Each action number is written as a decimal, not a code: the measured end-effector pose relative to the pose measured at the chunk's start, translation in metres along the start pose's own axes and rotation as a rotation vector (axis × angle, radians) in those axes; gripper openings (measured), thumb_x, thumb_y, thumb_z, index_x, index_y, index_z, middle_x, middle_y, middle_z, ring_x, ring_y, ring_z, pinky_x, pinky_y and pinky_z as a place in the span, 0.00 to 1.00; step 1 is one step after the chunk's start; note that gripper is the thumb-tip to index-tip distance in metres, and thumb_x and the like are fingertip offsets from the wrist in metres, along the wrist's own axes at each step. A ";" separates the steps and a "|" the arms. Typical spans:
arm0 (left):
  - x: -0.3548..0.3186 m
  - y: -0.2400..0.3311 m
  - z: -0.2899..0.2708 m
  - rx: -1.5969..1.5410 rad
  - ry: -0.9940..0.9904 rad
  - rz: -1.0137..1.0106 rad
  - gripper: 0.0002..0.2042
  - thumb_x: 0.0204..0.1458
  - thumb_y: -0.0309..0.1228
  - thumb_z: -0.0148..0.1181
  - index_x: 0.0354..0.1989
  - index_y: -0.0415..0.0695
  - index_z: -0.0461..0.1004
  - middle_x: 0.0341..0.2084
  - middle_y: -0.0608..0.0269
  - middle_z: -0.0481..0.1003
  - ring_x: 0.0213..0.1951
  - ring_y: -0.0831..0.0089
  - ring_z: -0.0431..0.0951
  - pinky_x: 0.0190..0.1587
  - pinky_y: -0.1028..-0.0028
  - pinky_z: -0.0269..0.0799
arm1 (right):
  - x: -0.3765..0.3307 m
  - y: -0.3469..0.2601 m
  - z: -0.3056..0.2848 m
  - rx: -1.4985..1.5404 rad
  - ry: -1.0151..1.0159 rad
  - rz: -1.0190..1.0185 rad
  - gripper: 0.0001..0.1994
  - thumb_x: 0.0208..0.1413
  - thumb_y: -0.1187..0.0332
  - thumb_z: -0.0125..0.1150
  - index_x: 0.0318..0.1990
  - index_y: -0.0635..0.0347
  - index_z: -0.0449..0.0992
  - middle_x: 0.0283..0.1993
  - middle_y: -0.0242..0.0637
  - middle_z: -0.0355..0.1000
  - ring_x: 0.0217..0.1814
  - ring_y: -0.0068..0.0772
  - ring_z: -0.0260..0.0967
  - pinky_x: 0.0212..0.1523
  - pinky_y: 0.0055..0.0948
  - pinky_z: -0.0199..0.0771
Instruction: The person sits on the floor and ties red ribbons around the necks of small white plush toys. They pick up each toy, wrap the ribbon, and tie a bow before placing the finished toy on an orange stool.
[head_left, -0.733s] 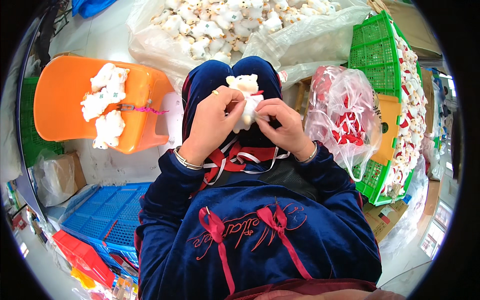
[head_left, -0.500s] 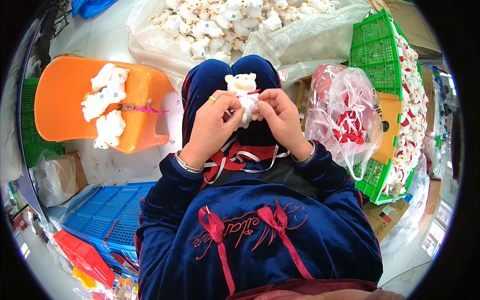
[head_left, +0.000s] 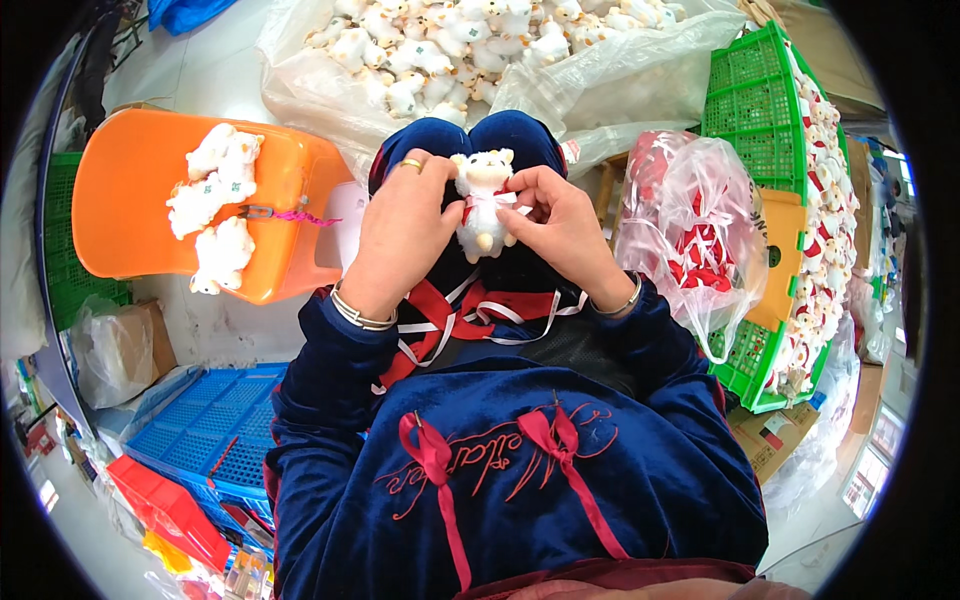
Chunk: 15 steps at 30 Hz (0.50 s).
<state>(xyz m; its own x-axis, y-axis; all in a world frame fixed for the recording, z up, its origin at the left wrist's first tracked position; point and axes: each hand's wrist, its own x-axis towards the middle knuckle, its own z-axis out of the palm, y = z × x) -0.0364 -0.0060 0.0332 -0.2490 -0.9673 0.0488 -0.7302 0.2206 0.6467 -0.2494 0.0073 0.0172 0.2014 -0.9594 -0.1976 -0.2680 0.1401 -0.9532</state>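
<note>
A clear bag [head_left: 440, 60] of white plush toys lay beyond the knees. An orange stool [head_left: 140, 200] stood left. The left hand [head_left: 405, 235] and right hand [head_left: 560, 225] gripped a small white plush toy [head_left: 483, 200] above the lap, upright, its head pointing away, its long axis vertical.

1. Orange plastic stool [head_left: 130, 190] sat at left, with three white plush toys [head_left: 215, 205] lying on top beside a bit of pink string [head_left: 290, 213].
2. Clear bag of white plush toys [head_left: 450, 45] lay ahead, heaped full.
3. Green plastic crate [head_left: 765, 150] stood at right, tilted, with a row of plush toys along its far side.
4. Clear bag of red-and-white ribbons [head_left: 690, 240] leaned against that crate.
5. Blue plastic crate [head_left: 205, 435] and red plastic tray [head_left: 165, 505] lay lower left.
6. Green crate [head_left: 55, 260] sat behind the stool.
</note>
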 end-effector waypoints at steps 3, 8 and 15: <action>0.001 -0.005 0.005 -0.129 -0.041 0.050 0.11 0.55 0.24 0.65 0.45 0.36 0.76 0.37 0.53 0.80 0.38 0.60 0.83 0.42 0.67 0.78 | 0.001 -0.003 -0.003 -0.064 -0.014 -0.025 0.13 0.57 0.70 0.70 0.45 0.66 0.76 0.30 0.31 0.75 0.30 0.16 0.70 0.32 0.21 0.71; 0.006 0.004 -0.003 -0.516 -0.209 -0.308 0.10 0.63 0.29 0.56 0.39 0.34 0.79 0.27 0.60 0.81 0.24 0.76 0.81 0.28 0.75 0.74 | 0.001 -0.019 -0.010 -0.139 -0.119 0.052 0.10 0.57 0.71 0.70 0.41 0.65 0.76 0.29 0.31 0.75 0.29 0.18 0.69 0.31 0.23 0.71; 0.009 0.007 -0.003 -0.385 -0.323 -0.422 0.22 0.64 0.39 0.49 0.33 0.30 0.81 0.19 0.50 0.80 0.21 0.66 0.83 0.31 0.66 0.78 | -0.005 -0.028 -0.008 -0.236 -0.148 0.015 0.09 0.56 0.71 0.70 0.41 0.63 0.76 0.30 0.34 0.75 0.28 0.23 0.68 0.32 0.26 0.71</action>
<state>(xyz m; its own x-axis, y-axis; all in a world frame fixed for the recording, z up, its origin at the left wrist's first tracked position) -0.0420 -0.0139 0.0411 -0.2134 -0.8612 -0.4613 -0.5424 -0.2883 0.7891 -0.2505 0.0059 0.0464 0.3268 -0.9088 -0.2593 -0.4805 0.0765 -0.8736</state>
